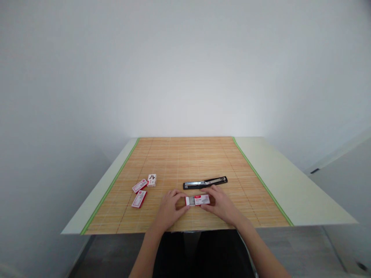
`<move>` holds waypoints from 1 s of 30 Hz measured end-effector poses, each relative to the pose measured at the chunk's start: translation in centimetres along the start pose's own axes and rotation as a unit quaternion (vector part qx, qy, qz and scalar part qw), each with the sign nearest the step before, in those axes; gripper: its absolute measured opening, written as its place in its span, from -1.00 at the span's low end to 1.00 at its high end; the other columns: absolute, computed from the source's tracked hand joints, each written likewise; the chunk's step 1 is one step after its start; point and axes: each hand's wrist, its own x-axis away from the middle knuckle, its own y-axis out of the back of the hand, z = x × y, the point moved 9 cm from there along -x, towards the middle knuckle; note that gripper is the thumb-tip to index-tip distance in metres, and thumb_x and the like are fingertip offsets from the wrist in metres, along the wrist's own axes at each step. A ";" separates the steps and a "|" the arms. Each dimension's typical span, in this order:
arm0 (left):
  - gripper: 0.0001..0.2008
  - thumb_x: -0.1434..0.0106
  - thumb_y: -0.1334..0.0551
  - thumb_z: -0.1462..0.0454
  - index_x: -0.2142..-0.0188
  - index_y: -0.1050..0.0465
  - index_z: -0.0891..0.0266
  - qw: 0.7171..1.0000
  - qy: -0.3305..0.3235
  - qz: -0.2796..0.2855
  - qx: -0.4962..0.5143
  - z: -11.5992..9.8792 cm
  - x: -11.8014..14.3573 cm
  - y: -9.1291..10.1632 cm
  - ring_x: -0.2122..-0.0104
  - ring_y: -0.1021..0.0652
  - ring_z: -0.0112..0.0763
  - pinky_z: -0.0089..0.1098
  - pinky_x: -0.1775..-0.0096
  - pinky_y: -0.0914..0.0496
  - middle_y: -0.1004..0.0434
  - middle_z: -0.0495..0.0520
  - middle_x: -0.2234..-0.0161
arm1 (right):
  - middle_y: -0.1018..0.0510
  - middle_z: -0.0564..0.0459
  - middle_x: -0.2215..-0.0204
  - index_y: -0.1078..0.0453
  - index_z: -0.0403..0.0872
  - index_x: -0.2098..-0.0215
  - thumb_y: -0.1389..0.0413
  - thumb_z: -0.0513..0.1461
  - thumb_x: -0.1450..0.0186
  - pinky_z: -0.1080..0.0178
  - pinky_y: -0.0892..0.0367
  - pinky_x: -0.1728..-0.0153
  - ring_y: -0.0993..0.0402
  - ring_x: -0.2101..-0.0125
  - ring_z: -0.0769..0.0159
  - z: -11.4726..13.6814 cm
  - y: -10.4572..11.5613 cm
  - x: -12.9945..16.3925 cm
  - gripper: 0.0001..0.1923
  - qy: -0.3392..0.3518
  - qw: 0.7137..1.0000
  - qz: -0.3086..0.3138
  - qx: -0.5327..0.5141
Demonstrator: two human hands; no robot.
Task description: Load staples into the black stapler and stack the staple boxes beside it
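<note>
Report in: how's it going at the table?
Left fingers, right fingers at either end of small box. Box partly slid open, tray showing. Stapler beyond, three boxes leftward; none apparently blocking.

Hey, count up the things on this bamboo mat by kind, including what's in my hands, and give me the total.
Small boxes at the left: 3
Slid-open box between left hand and right hand: 1
Opened-out stapler: 1
Total: 5

The person's left hand point(169, 208) and right hand point(220, 204) were bare, and so were the forearms point(255, 239) behind them, as far as they showed. Below the hands, black clothing point(223, 255) covered both legs point(171, 256), too dark for seams or texture to show.
</note>
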 end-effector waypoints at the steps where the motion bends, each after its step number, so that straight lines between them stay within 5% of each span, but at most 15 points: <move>1: -0.72 -0.26 -0.40 0.14 0.03 -0.55 0.00 1.000 -0.001 0.000 -0.001 -0.1 0.0 0.0 0.02 -0.49 -0.17 -0.18 -0.04 -0.35 -0.49 0.04 0.06 | -0.48 0.04 0.14 -0.53 0.12 -0.07 -0.36 -0.17 -0.26 0.15 -0.35 0.03 -0.43 0.08 0.13 0.5 0.0 -0.3 -0.60 0.003 1.000 -0.001 0.002; 15: -0.69 -0.23 -0.40 0.15 0.03 -0.54 -0.01 1.000 -0.003 -0.016 -0.010 -0.6 0.1 0.2 0.01 -0.48 -0.14 -0.16 -0.04 -0.34 -0.51 0.05 0.05 | -0.55 0.05 0.24 -0.63 0.11 0.29 -0.33 -0.21 -0.29 0.21 -0.32 0.09 -0.47 0.13 0.17 4.6 -2.5 -3.8 -0.96 0.071 0.983 0.084 0.149; 22: -0.72 -0.23 -0.40 0.13 0.05 -0.56 -0.01 1.000 0.006 -0.017 -0.017 -0.5 0.0 0.0 0.03 -0.48 -0.14 -0.15 -0.03 -0.33 -0.51 0.06 0.07 | -0.64 -0.19 0.30 -0.59 -0.09 0.39 -0.31 -0.38 -0.19 0.09 -0.31 0.05 -0.54 0.15 0.00 5.9 -5.6 -6.0 -0.92 0.044 0.971 0.098 0.216; 26: -0.71 -0.23 -0.41 0.14 0.05 -0.56 0.01 1.000 0.004 -0.018 -0.012 -0.6 0.0 0.2 0.04 -0.49 -0.14 -0.15 -0.01 -0.34 -0.52 0.06 0.08 | -0.65 -0.23 0.35 -0.57 -0.13 0.42 -0.33 -0.43 -0.09 0.08 -0.32 0.09 -0.56 0.20 -0.03 6.4 -6.4 -6.7 -0.87 0.047 0.971 0.115 0.205; 30: -0.73 -0.24 -0.40 0.15 0.05 -0.56 -0.01 1.000 0.004 -0.023 -0.010 -0.7 0.0 0.4 0.04 -0.50 -0.14 -0.16 0.00 -0.35 -0.52 0.05 0.09 | -0.63 -0.07 0.36 -0.55 -0.06 0.45 -0.27 -0.35 -0.21 0.19 -0.32 0.16 -0.54 0.26 0.13 6.5 -5.1 -6.4 -0.90 0.084 0.979 0.127 0.138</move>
